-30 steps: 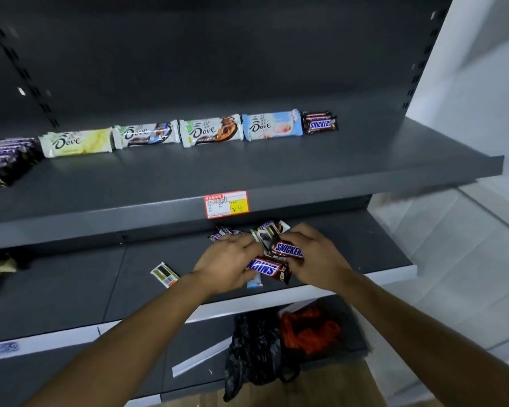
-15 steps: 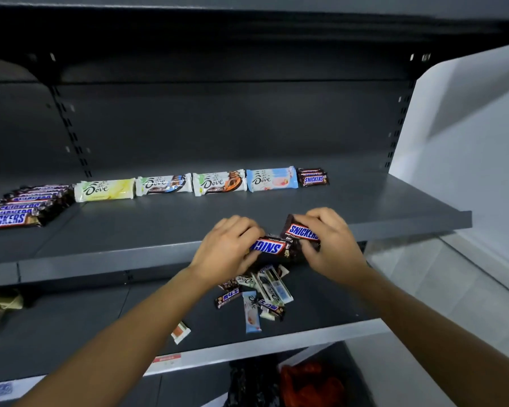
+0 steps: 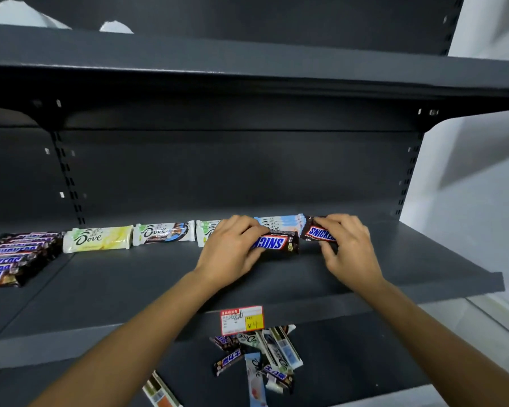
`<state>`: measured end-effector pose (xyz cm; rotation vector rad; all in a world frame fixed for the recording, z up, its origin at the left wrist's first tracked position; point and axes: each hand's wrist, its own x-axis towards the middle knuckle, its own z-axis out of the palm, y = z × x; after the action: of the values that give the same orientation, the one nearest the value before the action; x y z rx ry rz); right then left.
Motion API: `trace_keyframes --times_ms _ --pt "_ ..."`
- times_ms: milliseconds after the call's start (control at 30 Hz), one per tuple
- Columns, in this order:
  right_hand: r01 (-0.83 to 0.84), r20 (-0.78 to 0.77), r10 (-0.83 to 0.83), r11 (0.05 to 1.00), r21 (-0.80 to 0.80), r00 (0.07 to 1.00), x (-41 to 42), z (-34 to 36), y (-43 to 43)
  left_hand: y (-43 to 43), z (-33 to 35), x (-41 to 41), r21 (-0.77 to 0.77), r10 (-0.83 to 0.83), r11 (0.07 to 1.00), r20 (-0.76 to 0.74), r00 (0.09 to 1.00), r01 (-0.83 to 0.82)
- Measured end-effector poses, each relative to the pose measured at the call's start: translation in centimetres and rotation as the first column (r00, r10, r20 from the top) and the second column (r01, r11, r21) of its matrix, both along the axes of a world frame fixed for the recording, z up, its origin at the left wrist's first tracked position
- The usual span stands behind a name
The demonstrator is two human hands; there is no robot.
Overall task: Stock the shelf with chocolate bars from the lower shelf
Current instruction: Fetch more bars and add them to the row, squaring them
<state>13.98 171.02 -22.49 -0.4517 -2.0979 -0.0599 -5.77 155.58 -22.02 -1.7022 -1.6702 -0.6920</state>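
Two hands over my dark grey metal shelf (image 3: pixel 130 289), left hand (image 3: pixel 232 248) fingers curled round a brown Snickers chocolate bar (image 3: pixel 274 244), long axis left-right, logo upside down, right hand (image 3: pixel 347 248) fingertips pinching a second brown Snickers bar (image 3: pixel 318 234), logo upright, beside a pale blue Dove bar (image 3: pixel 279 223).

brown snickers bar (image 3: pixel 276 243), dark grey shelf (image 3: pixel 130 289), red-yellow price tag (image 3: pixel 241 320).

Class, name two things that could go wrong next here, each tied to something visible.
The Snickers bar in the left hand reads upside down; it may be shelved inverted. The right hand, holding a second Snickers bar, works right beside the blue Dove bar and could knock it out of line.
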Motion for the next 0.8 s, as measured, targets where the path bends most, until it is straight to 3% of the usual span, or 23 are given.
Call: trace_keyframes --times_ms 133,267,800 --pt "0.122 0.002 -0.123 0.988 -0.097 0.992 0.1 -1.0 3.1 2.4 -0.4 -0.6 0.034 -0.008 0.999 0.146 0.989 0.003" --pt "0.183 0.117 -0.165 0.969 -0.168 0.979 0.3 -2.4 7.0 4.8 -1.1 -0.5 0.026 0.001 1.000 0.180 0.984 -0.006" --pt "0.157 0.361 -0.051 0.950 -0.269 0.931 -4.4 -4.4 15.4 10.1 -3.5 -0.7 -0.013 0.156 0.987 0.284 0.946 -0.159"
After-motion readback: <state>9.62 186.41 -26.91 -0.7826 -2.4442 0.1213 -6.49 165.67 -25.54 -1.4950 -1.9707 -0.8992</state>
